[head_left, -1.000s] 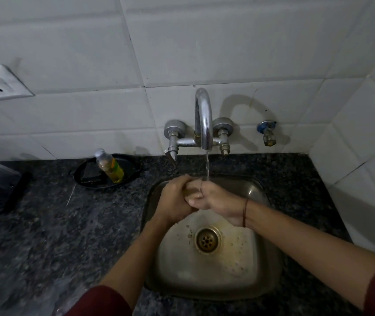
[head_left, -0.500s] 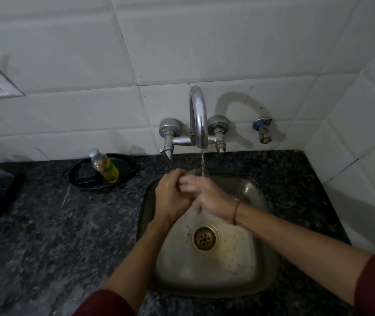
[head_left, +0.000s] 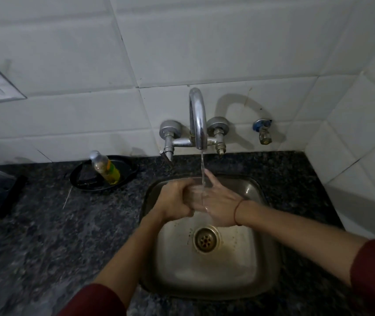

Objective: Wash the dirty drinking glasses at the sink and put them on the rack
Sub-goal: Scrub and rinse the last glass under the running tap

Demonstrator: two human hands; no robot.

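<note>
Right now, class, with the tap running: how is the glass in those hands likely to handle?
Probably slippery: water from the tap runs onto the glass while the left hand grips it. Likely fragile: clear and thin-looking above the steel sink. Seemingly light: the right hand merely steadies it with straight fingers.

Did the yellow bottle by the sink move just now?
No. The bottle still lies tilted in the black dish, just as far to the left of the tap as before.
</note>
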